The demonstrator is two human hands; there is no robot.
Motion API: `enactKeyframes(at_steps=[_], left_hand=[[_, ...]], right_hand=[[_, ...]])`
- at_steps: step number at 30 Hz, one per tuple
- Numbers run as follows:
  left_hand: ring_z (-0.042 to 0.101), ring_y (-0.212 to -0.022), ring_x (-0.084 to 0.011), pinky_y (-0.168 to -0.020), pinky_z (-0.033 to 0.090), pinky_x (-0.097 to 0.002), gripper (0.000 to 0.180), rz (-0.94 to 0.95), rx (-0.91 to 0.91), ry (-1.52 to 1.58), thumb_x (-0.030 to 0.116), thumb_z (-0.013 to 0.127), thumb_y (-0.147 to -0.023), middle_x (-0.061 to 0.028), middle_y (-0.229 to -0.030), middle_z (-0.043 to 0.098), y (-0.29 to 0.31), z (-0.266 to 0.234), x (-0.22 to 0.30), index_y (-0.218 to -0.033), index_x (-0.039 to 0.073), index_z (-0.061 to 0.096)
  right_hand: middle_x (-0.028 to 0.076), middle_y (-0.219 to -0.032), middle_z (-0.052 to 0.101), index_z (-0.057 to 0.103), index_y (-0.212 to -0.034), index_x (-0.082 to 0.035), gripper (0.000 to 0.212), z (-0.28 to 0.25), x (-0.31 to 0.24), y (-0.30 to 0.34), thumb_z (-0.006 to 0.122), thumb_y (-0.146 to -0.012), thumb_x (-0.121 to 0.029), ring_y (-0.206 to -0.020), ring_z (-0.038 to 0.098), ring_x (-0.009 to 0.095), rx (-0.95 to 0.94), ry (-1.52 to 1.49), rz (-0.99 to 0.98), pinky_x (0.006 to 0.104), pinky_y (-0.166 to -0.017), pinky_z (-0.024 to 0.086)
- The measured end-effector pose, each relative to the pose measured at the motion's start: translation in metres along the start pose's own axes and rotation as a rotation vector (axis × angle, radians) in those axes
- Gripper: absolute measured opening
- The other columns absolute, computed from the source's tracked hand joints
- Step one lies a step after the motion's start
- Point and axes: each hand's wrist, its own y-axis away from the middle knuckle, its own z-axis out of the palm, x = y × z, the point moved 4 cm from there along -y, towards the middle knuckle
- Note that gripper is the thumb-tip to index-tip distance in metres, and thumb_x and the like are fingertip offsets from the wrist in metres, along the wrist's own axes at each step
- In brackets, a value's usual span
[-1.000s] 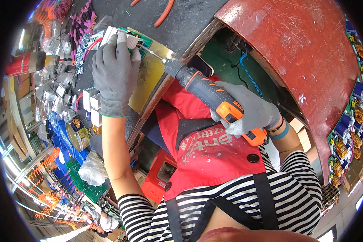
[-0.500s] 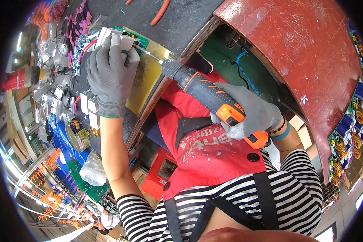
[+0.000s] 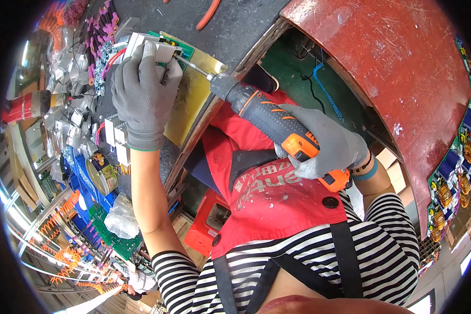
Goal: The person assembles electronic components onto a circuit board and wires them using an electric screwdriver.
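Observation:
My right hand [image 3: 327, 144], in a grey work glove, is wrapped round the grip of an orange and black cordless screwdriver [image 3: 264, 116]. Its long bit points up and left, the tip meeting the near right side of a green circuit board [image 3: 186, 51] with white-silver heat sinks. My gloved left hand [image 3: 144, 94] is closed over a heat sink [image 3: 165, 52] on that board, fingers on top and thumb close to the bit's tip. Under the board's near side lies a yellow plate [image 3: 191, 104]. Whether a screw sits at the tip is too small to tell.
Heat sinks [image 3: 78, 118] and purple-black parts [image 3: 98, 36] crowd the bench's left side, near a red-bodied tool [image 3: 29, 104]. A red tabletop [image 3: 382, 63] curves along the right, with circuit boards carrying copper coils [image 3: 445, 193] at its edge. An orange-handled tool [image 3: 208, 14] lies at the top.
The screwdriver and both hands stay in nearly the same place, with the bit still at the board. The whole view has shifted slightly.

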Motion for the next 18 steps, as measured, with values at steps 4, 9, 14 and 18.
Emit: enactKeyframes(at_steps=[4, 9, 14, 18], left_hand=[[0.065, -0.082, -0.0270, -0.071, 0.055, -0.0384, 0.037, -0.003, -0.001, 0.012, 0.021, 0.076, -0.072, -0.0075, -0.092, 0.065, -0.0011, -0.0006, 0.0013, -0.105, 0.007, 0.066], [0.065, -0.086, -0.0270, -0.075, 0.054, -0.0386, 0.039, -0.020, -0.023, 0.023, 0.021, 0.076, -0.072, -0.0075, -0.097, 0.066, 0.0009, -0.0011, 0.0000, -0.107, 0.007, 0.065], [0.064, -0.091, -0.0283, -0.078, 0.054, -0.0394, 0.042, -0.040, -0.068, 0.017, 0.023, 0.075, -0.074, -0.0084, -0.102, 0.065, 0.0043, -0.0015, 0.0042, -0.110, 0.006, 0.063], [0.064, -0.095, -0.0290, -0.080, 0.053, -0.0404, 0.042, -0.053, -0.085, -0.007, 0.025, 0.072, -0.075, -0.0092, -0.104, 0.065, 0.0049, -0.0026, 0.0063, -0.112, 0.006, 0.063]], right_hand=[[0.005, -0.080, 0.062, 0.053, -0.109, 0.000, 0.055, -0.0009, 0.0005, -0.0017, 0.071, -0.059, -0.012, -0.063, 0.058, 0.010, -0.015, -0.025, -0.051, 0.0276, -0.061, 0.052], [0.005, -0.078, 0.063, 0.055, -0.103, -0.001, 0.049, -0.0010, -0.0053, -0.0016, 0.071, -0.058, -0.012, -0.063, 0.058, 0.011, -0.006, -0.065, -0.020, 0.0281, -0.061, 0.053], [0.005, -0.078, 0.063, 0.056, -0.102, 0.000, 0.049, -0.0012, -0.0027, -0.0010, 0.070, -0.056, -0.012, -0.063, 0.059, 0.011, 0.025, -0.038, -0.006, 0.0278, -0.060, 0.053], [0.005, -0.077, 0.062, 0.056, -0.103, 0.001, 0.049, 0.0000, -0.0084, 0.0004, 0.069, -0.056, -0.010, -0.062, 0.058, 0.011, 0.062, -0.062, 0.043, 0.0272, -0.058, 0.053]])
